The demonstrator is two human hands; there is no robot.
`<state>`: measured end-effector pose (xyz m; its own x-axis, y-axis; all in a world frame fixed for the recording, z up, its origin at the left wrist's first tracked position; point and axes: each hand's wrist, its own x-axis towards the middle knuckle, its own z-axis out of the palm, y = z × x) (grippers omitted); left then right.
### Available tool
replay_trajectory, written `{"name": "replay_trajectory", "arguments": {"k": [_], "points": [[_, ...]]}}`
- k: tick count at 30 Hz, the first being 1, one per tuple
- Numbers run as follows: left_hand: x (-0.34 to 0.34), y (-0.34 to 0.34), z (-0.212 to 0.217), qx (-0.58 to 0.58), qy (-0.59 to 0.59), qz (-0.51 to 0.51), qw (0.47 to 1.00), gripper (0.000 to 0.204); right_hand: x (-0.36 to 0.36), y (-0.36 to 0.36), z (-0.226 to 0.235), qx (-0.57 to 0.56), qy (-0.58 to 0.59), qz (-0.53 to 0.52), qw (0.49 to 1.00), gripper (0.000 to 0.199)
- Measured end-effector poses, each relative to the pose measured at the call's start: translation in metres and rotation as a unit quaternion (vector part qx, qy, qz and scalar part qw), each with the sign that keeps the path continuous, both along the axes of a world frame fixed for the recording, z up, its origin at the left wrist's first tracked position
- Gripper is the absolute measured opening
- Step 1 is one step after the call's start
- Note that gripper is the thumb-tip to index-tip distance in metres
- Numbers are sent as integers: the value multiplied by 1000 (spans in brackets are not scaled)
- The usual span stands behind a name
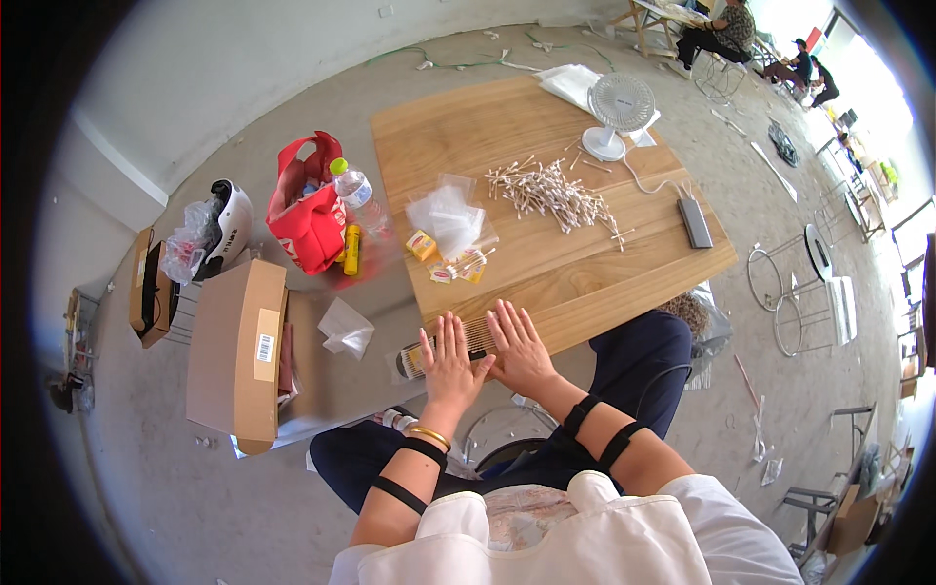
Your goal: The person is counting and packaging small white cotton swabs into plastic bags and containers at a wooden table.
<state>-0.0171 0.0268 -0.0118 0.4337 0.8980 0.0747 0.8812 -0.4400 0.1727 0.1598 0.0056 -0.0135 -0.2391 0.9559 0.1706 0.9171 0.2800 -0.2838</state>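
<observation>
My left hand (pixel 449 363) lies palm down at the near edge of the wooden table (pixel 575 292), fingers stretched out. Beside it my right hand (pixel 524 351) is flat too, its thumb close to the left one's. Partly under both hands is a row of thin pale sticks (pixel 412 363) with a dark edge; the hands cover much of it, so I cannot tell what holds it. Farther off lies a loose pile of cotton swabs (pixel 554 197). Left of the pile are clear plastic bags (pixel 450 222), with small yellow-and-white cards (pixel 458 269) and a few swabs below them.
A white fan (pixel 621 104) and a grey power bank (pixel 694 223) stand at the right. To the left are a red bag (pixel 310 219), a water bottle (pixel 357 185), a yellow tube (pixel 352 250), an open cardboard box (pixel 234 351) and a white helmet (pixel 231 226). People sit far right.
</observation>
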Motion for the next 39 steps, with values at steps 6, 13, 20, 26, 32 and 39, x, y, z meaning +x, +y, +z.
{"name": "replay_trajectory", "arguments": {"k": [6, 13, 20, 26, 32, 39], "points": [[4, -1, -11, 18, -45, 23, 999, 95, -3, 5, 3, 8, 13, -10, 1000, 86], [8, -5, -11, -11, -49, 7, 999, 92, 3, 8, 3, 2, 14, 10, 1000, 84], [5, -4, -10, 3, -53, 4, 999, 89, 1, 10, 3, 2, -6, 17, 1000, 81], [9, 14, 19, -18, -31, -4, 999, 88, 2, 9, 0, 13, -21, 11, 1000, 78], [6, 15, 19, 20, 39, -43, 998, 91, 2, 8, -1, 11, -2, 14, 1000, 78], [5, 54, 27, 68, 18, 25, 997, 89, -3, 8, 8, -3, -2, 12, 1000, 80]]}}
